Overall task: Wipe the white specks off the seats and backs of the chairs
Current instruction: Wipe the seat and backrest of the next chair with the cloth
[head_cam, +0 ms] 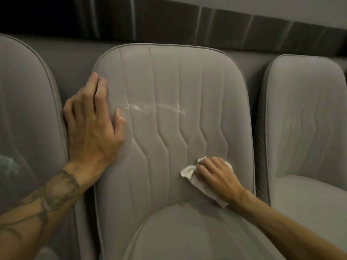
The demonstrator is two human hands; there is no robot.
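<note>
A grey padded chair fills the middle of the head view, its stitched back (187,81) upright and its seat (187,231) below. White smears (150,108) run across the middle of the back, with more white along the seams lower down. My left hand (93,126) lies flat on the back's left edge, fingers straight. My right hand (216,173) grips a crumpled white cloth (187,172) and presses it against the lower right of the back, just above the seat.
A second grey chair (28,119) stands close on the left with a white patch (9,166) on its seat. A third (304,119) stands on the right. Behind them run a grey panel and a dark pleated curtain (187,21).
</note>
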